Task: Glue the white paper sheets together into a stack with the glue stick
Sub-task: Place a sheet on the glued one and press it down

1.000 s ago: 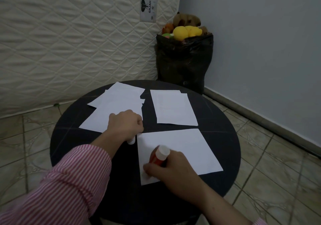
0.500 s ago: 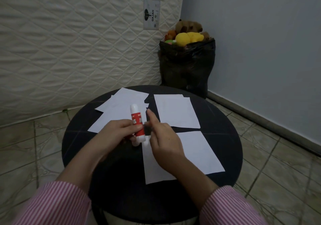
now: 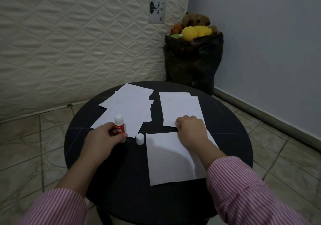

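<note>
My left hand (image 3: 102,137) grips a red glue stick (image 3: 119,126) and holds it upright over the black round table (image 3: 104,172). The stick's white cap (image 3: 140,138) stands on the table just right of it. A loose pile of white sheets (image 3: 129,108) lies at the far left. A single white sheet (image 3: 179,106) lies at the far right. My right hand (image 3: 192,130) has its fingers curled on that sheet's near edge. A third white sheet (image 3: 166,160) lies nearest me, partly under my right forearm.
A quilted mattress (image 3: 69,42) leans against the wall behind the table. A black bag (image 3: 192,63) full of plush toys stands in the corner. Tiled floor surrounds the table.
The glue stick, held between both hands before, is now in my left hand alone at the left. The cap now stands on the table. My right hand has moved to the far right sheet.
</note>
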